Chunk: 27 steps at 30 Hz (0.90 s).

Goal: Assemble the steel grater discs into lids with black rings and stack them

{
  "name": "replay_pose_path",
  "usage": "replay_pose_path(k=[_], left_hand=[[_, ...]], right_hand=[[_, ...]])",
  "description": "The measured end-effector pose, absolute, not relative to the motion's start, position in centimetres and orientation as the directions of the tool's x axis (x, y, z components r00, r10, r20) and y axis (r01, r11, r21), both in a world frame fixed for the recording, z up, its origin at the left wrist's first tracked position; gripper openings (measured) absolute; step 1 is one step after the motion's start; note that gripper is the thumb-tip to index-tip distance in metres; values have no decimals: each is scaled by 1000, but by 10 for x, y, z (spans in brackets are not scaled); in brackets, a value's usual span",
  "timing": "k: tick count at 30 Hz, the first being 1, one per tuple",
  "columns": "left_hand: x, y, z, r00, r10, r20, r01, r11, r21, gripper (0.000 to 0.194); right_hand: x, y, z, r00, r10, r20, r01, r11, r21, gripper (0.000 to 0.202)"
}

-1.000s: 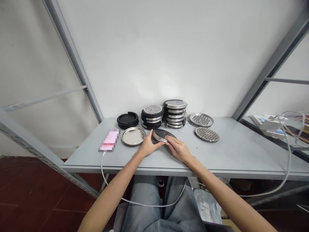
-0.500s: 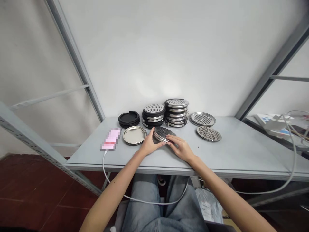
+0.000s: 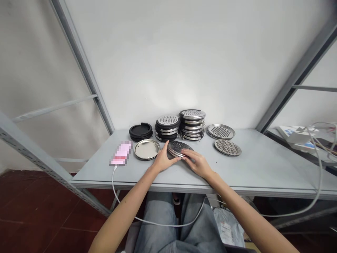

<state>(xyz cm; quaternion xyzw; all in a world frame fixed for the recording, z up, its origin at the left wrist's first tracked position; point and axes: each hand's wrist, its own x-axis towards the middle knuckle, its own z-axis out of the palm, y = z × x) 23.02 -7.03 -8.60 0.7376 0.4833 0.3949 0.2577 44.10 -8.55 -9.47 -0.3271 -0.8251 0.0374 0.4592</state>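
A round perforated metal disc with a stacked-looking metal rim is between my hands, tilted a little above the table. My left hand grips its left and near edge, thumb along the front. My right hand holds the right edge, its fingers lying over the top and the thumb at the near rim. Just left of it lies a shallow round metal tray with a plain, shiny inside. The underside of the disc is hidden.
Behind stand black round holders, a shorter stack and a taller stack of metal discs with black parts. Two slotted discs, one far and one near, lie right. A phone with a white cable lies left.
The view has shifted very slightly, so everything sits a little lower. Both hands keep their hold on the disc, with hardly any other movement.
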Motion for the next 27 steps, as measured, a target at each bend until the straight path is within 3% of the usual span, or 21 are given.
replay_pose_path(k=[5,10,14,22,27], left_hand=[[230,-69,-89,215,914,344,485,-406,775,105],[229,-69,-90,277,893,354,498,-448,742,112],[229,-68,-90,285,893,349,518,-450,728,115],[227,-70,-87,351,852,389,518,-522,677,93],[225,-69,-90,357,850,387,532,-526,663,90]], right_hand=[[441,-85,-97,-361,586,726,516,774,-368,27],[444,-83,-97,-231,623,747,560,713,-421,29],[447,-84,-93,-59,638,768,566,655,-501,29],[464,-76,-90,474,572,669,476,473,-741,37],[471,-73,-89,566,517,642,441,467,-766,40]])
